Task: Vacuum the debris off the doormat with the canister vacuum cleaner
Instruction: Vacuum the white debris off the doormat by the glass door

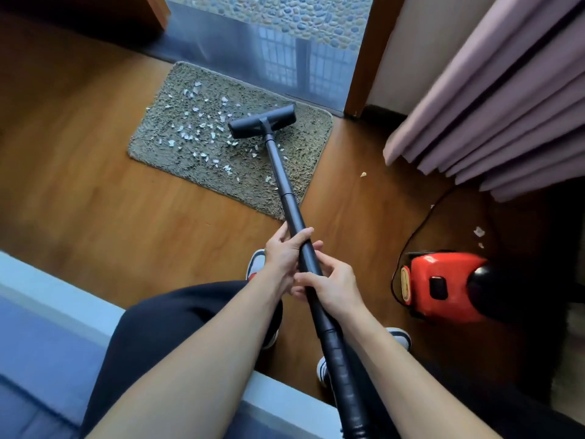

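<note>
A grey-green shaggy doormat (304,144) lies on the wooden floor before a glass door. White paper scraps (196,125) are scattered over its left and middle parts. The black floor nozzle (262,121) of the vacuum rests on the mat's right half. Its black wand (281,182) runs back toward me. My left hand (283,253) grips the wand higher up, and my right hand (332,286) grips it just below, where the ribbed hose (343,375) begins. The red canister vacuum (443,286) sits on the floor at the right.
A black power cord (421,223) loops from the canister toward pink curtains (493,115) at right. A few scraps (478,232) lie on the floor near the cord. A blue-white bed or couch edge (50,299) fills the lower left. My shoes stand below the hands.
</note>
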{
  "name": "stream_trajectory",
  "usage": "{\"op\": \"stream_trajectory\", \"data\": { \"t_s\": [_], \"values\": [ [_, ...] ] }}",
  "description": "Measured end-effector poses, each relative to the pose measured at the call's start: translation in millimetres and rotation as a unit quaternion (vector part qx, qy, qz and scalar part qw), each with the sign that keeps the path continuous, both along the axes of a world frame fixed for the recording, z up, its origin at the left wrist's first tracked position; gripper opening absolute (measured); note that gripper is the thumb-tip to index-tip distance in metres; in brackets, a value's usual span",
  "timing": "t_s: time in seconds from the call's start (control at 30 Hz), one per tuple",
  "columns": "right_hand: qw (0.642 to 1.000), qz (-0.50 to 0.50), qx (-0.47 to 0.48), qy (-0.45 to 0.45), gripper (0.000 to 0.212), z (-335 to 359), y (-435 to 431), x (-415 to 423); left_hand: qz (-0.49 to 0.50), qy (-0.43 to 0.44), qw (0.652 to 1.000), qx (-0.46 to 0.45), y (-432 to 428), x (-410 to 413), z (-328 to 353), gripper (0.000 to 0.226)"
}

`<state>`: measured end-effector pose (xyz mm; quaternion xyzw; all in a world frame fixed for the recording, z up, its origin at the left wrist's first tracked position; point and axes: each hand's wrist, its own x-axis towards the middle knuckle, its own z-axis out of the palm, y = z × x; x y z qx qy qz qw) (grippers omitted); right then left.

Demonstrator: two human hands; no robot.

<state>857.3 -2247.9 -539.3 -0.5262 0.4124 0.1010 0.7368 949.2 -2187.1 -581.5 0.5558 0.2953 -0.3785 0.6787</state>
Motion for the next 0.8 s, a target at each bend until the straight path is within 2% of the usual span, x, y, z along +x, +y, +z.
{"op": "stream_trajectory", "data": {
  "t_s": [0.13,0.27,0.4,0.5,0.67,0.73,0.8],
  "values": [
    [0.999,-0.003,-0.036,-0.016,0.046,-9.0,26.7,-33.8,-0.010,-0.034,0.999,0.017,18.4,-30.1,-9.1,0.030],
    [0.999,-0.028,-0.038,-0.023,0.047,-9.2,43.8,-63.5,-0.037,-0.064,0.997,0.035,28.8,-56.4,-11.3,0.028],
    [0.999,-0.051,-0.015,-0.012,0.036,-8.8,46.7,-77.9,-0.061,-0.070,0.994,0.054,30.7,-69.9,-13.3,0.017],
    [0.999,-0.026,-0.045,0.006,0.028,-22.1,42.9,-81.8,-0.075,-0.076,0.992,0.064,28.2,-71.6,-21.7,0.015],
    [0.981,0.007,-0.181,0.065,0.031,-58.0,0.5,-86.9,-0.075,-0.074,0.993,0.060,19.2,-73.0,-36.9,0.016],
    [0.951,0.027,-0.283,0.123,0.035,-73.3,-34.6,-100.7,-0.061,-0.062,0.995,0.047,14.4,-73.6,-38.9,0.014],
    [0.895,0.095,-0.392,0.192,0.040,-91.5,-72.7,-125.8,-0.051,-0.054,0.997,0.037,9.3,-74.4,-40.6,0.022]
  ]
}}
